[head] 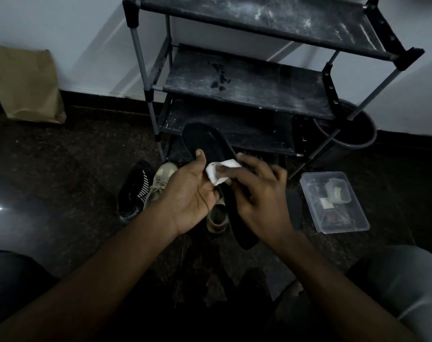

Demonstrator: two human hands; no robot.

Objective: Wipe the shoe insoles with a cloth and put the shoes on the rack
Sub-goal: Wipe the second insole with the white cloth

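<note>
A long black insole (pixel 210 144) lies across my left hand (pixel 192 191), whose thumb curls over its left edge. My right hand (pixel 257 191) pinches a small white cloth (pixel 220 170) and presses it on the insole's middle. The insole's heel end (pixel 244 233) hangs down between my wrists. On the floor under my hands stand a black shoe with white stripes (pixel 136 188) and a beige shoe (pixel 160 181); another beige shoe (pixel 217 218) shows partly behind my left hand. The dusty black shoe rack (pixel 247 80) stands just beyond, with bare shelves.
A clear plastic box (pixel 333 201) holding small items sits on the floor at the right, with a second dark insole (pixel 294 208) beside it. A dark round bin (pixel 345 137) stands behind the rack's right leg. A brown paper bag (pixel 25 82) leans on the wall at the left.
</note>
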